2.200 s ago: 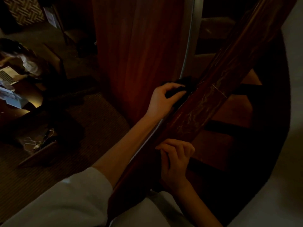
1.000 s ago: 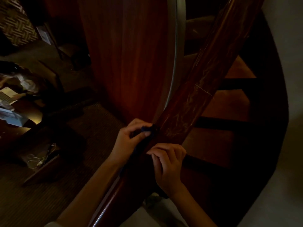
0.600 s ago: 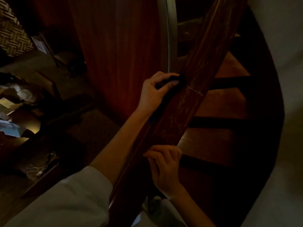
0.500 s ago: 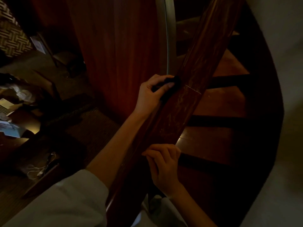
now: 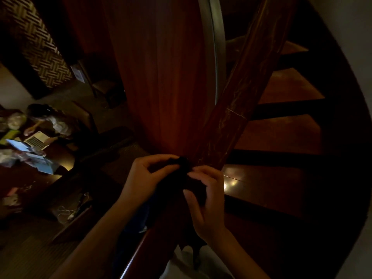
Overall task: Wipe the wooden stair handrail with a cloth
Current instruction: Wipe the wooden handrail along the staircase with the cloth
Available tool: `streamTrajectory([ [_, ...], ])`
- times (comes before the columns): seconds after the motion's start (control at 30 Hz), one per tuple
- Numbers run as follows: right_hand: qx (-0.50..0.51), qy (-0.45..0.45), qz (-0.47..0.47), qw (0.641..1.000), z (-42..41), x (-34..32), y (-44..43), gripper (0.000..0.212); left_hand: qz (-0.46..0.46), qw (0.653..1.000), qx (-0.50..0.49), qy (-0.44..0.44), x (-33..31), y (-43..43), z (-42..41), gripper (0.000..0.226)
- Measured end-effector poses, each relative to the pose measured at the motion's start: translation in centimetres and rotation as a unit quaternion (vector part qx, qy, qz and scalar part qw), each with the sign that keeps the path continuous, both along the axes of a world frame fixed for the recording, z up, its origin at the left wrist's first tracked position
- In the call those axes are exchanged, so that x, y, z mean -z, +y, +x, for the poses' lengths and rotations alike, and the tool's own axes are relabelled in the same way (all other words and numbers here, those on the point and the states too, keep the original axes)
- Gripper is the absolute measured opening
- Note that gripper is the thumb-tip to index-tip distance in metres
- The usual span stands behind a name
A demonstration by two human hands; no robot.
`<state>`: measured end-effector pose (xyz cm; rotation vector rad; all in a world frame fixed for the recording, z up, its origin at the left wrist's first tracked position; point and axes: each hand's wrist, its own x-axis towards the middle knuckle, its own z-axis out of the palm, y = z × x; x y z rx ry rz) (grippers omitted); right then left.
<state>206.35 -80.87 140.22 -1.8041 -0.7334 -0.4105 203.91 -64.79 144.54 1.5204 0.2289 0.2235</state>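
Observation:
The dark wooden handrail [image 5: 237, 101] runs from the lower middle up to the top right, its top scuffed with pale marks. A dark cloth [image 5: 179, 174] sits bunched on the rail near its lower part. My left hand [image 5: 149, 178] grips the cloth from the left side. My right hand [image 5: 207, 196] is on the rail's right side, its curled fingertips touching the cloth's edge. The dim light hides the cloth's shape below my hands.
A red-brown curved wall panel [image 5: 157, 73] with a metal trim strip [image 5: 215, 47] rises left of the rail. Wooden stair treads [image 5: 281, 137] fan down to the right. Far below on the left a person sits at a table with a laptop [image 5: 36, 140].
My left hand has slid the cloth down the rail from the scratch mark to beside my right hand. My right hand has come up to touch the cloth.

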Motion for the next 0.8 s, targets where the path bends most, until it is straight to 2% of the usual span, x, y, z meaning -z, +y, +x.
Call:
streamTrajectory([
  [0.1, -0.03, 0.038, 0.077, 0.996, 0.1, -2.5, 0.2, 0.053, -0.056, 0.998, -0.006, -0.033, -3.5, -2.7, 0.5, 0.018],
  [0.17, -0.041, 0.065, 0.144, 0.987, 0.0, -4.3, 0.0, 0.058, -0.06, 0.996, 0.018, -0.061, -5.7, -4.7, 1.0, 0.018],
  [0.27, -0.005, 0.077, 0.209, 0.975, 0.6, -6.8, -1.6, 0.048, -0.074, 0.992, 0.051, -0.09, -8.1, -7.2, 1.6, 0.019],
  [0.37, 0.036, 0.069, 0.219, 0.973, 1.4, -8.5, -3.8, 0.038, -0.082, 0.986, 0.092, -0.108, -9.5, -8.9, 2.0, 0.019],
  [0.53, 0.069, 0.037, 0.217, 0.973, 1.4, -9.2, -6.1, 0.026, -0.044, 0.978, 0.152, -0.133, -9.6, -10.6, 2.0, 0.017],
  [0.6, 0.118, -0.004, 0.201, 0.972, 1.7, -9.2, -7.1, 0.027, 0.027, 0.975, 0.157, -0.157, -8.8, -10.6, 1.8, 0.018],
  [0.7, 0.173, -0.029, 0.194, 0.965, 2.8, -8.7, -8.6, 0.028, 0.229, 0.956, 0.031, -0.179, -5.3, -9.6, 1.1, 0.025],
  [0.77, 0.173, -0.013, 0.188, 0.967, 3.4, -7.7, -9.0, 0.025, 0.32, 0.936, -0.072, -0.124, -2.5, -8.5, 0.4, 0.039],
  [0.8, 0.166, -0.004, 0.17, 0.971, 3.4, -7.0, -8.8, 0.022, 0.356, 0.927, -0.096, -0.067, -1.1, -8.1, 0.0, 0.057],
])
